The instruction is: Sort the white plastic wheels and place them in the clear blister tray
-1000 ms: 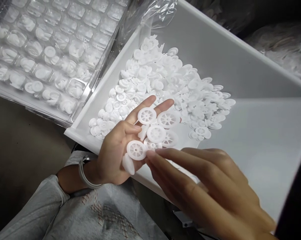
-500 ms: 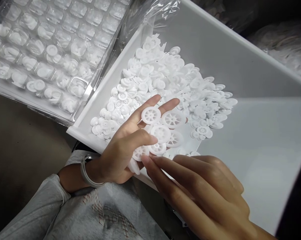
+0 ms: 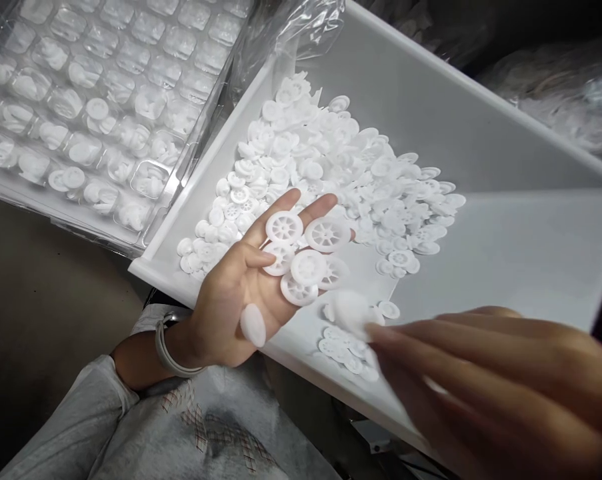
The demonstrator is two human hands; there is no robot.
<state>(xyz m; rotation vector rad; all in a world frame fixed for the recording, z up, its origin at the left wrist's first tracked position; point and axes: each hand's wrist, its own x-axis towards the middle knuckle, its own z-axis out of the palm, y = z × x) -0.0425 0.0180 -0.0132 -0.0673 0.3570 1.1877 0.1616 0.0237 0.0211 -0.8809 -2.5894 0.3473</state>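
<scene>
My left hand [image 3: 241, 293] lies palm up over the near corner of a white tray [image 3: 505, 253], cupping several white spoked plastic wheels [image 3: 305, 257] on its fingers and a plain white disc [image 3: 253, 325] on the palm. My right hand [image 3: 485, 387] is blurred at the lower right, fingers stretched toward a white disc [image 3: 349, 310] at its fingertips; I cannot tell whether it grips it. A small group of wheels [image 3: 343, 347] lies on the tray below that. A large heap of white wheels and discs [image 3: 341, 167] fills the tray's far left part.
A clear plastic blister tray [image 3: 95, 100] with many small pockets, several holding white parts, lies at the upper left. Crumpled clear plastic [image 3: 305, 27] hangs over the white tray's far edge. More bagged white parts [image 3: 565, 100] sit at the upper right.
My right hand has pulled back to the right, away from the left palm. A wheel has left the left palm and a white disc now blurs at the right fingertips. The left thumb opened.
</scene>
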